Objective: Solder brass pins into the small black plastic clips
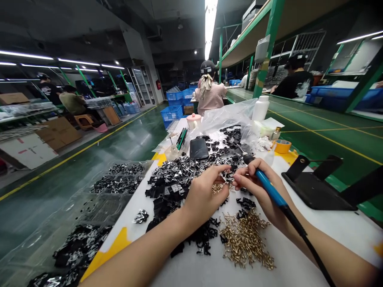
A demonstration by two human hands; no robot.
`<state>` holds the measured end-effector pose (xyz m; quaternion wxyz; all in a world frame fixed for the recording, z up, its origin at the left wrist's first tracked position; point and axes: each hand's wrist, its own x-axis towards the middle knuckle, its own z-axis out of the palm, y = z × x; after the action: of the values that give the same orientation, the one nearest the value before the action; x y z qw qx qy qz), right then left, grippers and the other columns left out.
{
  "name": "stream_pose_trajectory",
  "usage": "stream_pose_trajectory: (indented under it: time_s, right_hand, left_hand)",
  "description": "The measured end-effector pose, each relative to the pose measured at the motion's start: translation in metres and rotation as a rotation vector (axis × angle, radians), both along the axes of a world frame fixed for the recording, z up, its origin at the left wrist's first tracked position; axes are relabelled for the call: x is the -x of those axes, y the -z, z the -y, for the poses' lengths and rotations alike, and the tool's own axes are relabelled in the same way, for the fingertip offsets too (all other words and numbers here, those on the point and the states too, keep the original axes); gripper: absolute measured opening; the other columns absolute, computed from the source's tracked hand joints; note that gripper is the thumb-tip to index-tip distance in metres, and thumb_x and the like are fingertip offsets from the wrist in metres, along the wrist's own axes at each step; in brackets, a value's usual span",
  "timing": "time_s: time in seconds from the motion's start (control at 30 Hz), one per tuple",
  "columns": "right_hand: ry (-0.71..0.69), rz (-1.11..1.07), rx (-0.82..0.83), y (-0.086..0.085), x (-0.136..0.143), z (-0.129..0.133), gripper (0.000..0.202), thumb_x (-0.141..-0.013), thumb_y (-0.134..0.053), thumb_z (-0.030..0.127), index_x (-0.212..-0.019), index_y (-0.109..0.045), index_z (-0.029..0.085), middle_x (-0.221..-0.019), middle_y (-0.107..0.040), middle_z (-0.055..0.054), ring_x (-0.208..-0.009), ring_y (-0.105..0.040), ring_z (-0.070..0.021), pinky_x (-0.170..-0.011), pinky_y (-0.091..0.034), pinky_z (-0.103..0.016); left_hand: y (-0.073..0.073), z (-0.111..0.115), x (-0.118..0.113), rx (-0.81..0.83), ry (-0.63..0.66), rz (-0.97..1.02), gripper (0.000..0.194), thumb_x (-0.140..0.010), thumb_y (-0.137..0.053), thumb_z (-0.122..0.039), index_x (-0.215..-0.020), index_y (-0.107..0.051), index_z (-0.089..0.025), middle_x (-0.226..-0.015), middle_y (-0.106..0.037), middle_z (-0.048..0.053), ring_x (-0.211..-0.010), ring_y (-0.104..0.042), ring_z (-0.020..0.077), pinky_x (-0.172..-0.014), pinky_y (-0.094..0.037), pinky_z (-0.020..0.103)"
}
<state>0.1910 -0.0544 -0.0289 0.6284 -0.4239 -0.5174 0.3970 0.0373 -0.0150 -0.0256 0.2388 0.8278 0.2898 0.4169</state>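
Both hands meet over the worktop (191,267) — the left hand (206,191) pinches a small metal piece (226,175), the right hand (263,179) touching it while gripping one blue-handled tool (269,187). One clear compartmented tray (98,213) holds black-and-silver parts (119,181); one brass-coloured pile (247,239) lies nearer.

A corded, blue-handled soldering iron (268,186) slants to the right of the black phone (199,148), metal tip pointing away; a tiny silvery part (228,175) is held up, right of the phone and nearer the wearer.
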Motion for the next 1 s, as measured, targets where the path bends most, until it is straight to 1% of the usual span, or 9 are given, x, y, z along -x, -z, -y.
stream_pose_trajectory:
  time_s: [0.1,0.27,0.43,0.6,0.7,0.77,0.83,0.9,1.0]
  right_hand:
    - [-0.025,-0.011,0.043,0.000,0.000,0.000,0.028,-0.077,-0.062,0.026,-0.075,-0.034,0.023,-0.077,-0.059,0.002,-0.060,-0.060,-0.0119,-0.060,-0.050,-0.027]
    - [-0.029,-0.083,0.082,0.000,0.000,0.000,0.029,-0.076,-0.064,0.026,-0.076,-0.035,0.023,-0.077,-0.059,0.003,-0.064,-0.063,-0.0133,-0.065,-0.053,-0.029]
    - [-0.006,-0.061,0.076,-0.002,-0.001,0.000,0.028,-0.076,-0.064,0.026,-0.075,-0.036,0.023,-0.075,-0.058,0.003,-0.063,-0.063,-0.0127,-0.062,-0.052,-0.026]
    - [-0.033,-0.006,0.048,0.003,-0.003,-0.001,0.028,-0.078,-0.061,0.025,-0.077,-0.034,0.023,-0.072,-0.058,0.003,-0.062,-0.060,-0.0129,-0.059,-0.049,-0.027]
    - [0.007,0.109,-0.007,0.004,-0.007,-0.002,0.027,-0.078,-0.061,0.026,-0.077,-0.034,0.024,-0.075,-0.057,0.002,-0.058,-0.054,-0.0111,-0.055,-0.046,-0.026]
    - [0.099,0.235,-0.075,0.003,-0.009,-0.003,0.027,-0.077,-0.061,0.024,-0.076,-0.034,0.023,-0.083,-0.057,0.000,-0.058,-0.051,-0.0102,-0.054,-0.044,-0.026]
    - [0.150,0.358,-0.122,0.002,-0.012,-0.003,0.026,-0.076,-0.061,0.023,-0.075,-0.035,0.023,-0.093,-0.057,-0.002,-0.065,-0.053,-0.0115,-0.058,-0.045,-0.027]
    - [0.113,0.439,-0.138,0.002,-0.014,-0.003,0.024,-0.078,-0.059,0.023,-0.075,-0.035,0.023,-0.098,-0.057,-0.003,-0.076,-0.056,-0.0149,-0.064,-0.046,-0.030]
    - [0.046,0.495,-0.152,0.002,-0.016,-0.004,0.023,-0.079,-0.057,0.024,-0.074,-0.034,0.023,-0.095,-0.058,-0.004,-0.089,-0.058,-0.0192,-0.073,-0.046,-0.034]
  left_hand:
    - [0.002,-0.002,0.001,0.032,-0.005,0.050,0.044,-0.077,-0.053,-0.010,-0.120,-0.045,-0.017,-0.106,-0.060,0.007,-0.077,-0.061,0.0117,-0.075,-0.055,0.026]
    - [0.000,-0.002,0.002,-0.096,0.007,0.020,0.030,-0.078,-0.053,-0.010,-0.107,-0.056,-0.014,-0.099,-0.062,0.006,-0.079,-0.061,0.0117,-0.076,-0.055,0.025]
    - [0.000,-0.001,0.003,-0.126,0.047,0.019,0.035,-0.078,-0.055,-0.011,-0.114,-0.054,-0.011,-0.101,-0.063,0.008,-0.079,-0.061,0.0109,-0.076,-0.055,0.022]
    - [0.000,-0.001,0.004,-0.121,0.051,0.017,0.034,-0.082,-0.056,-0.015,-0.115,-0.055,-0.010,-0.101,-0.065,0.009,-0.081,-0.062,0.0113,-0.077,-0.054,0.021]
    - [-0.002,-0.002,0.004,-0.007,0.038,0.036,0.034,-0.081,-0.058,-0.018,-0.114,-0.056,-0.010,-0.098,-0.066,0.009,-0.079,-0.063,0.0116,-0.076,-0.054,0.020]
    - [-0.004,-0.005,0.003,0.147,0.033,0.060,0.037,-0.079,-0.060,-0.021,-0.114,-0.057,-0.010,-0.096,-0.066,0.010,-0.077,-0.064,0.0124,-0.072,-0.055,0.020]
    - [-0.006,-0.007,0.003,0.310,0.048,0.080,0.039,-0.079,-0.060,-0.024,-0.116,-0.056,-0.011,-0.090,-0.067,0.009,-0.075,-0.064,0.0134,-0.069,-0.056,0.021]
    - [-0.007,-0.009,0.003,0.420,0.076,0.095,0.040,-0.079,-0.060,-0.026,-0.117,-0.055,-0.012,-0.086,-0.067,0.008,-0.075,-0.065,0.0142,-0.068,-0.056,0.022]
    - [-0.007,-0.011,0.003,0.485,0.106,0.112,0.041,-0.078,-0.061,-0.025,-0.116,-0.055,-0.011,-0.090,-0.067,0.010,-0.080,-0.065,0.0155,-0.071,-0.056,0.022]
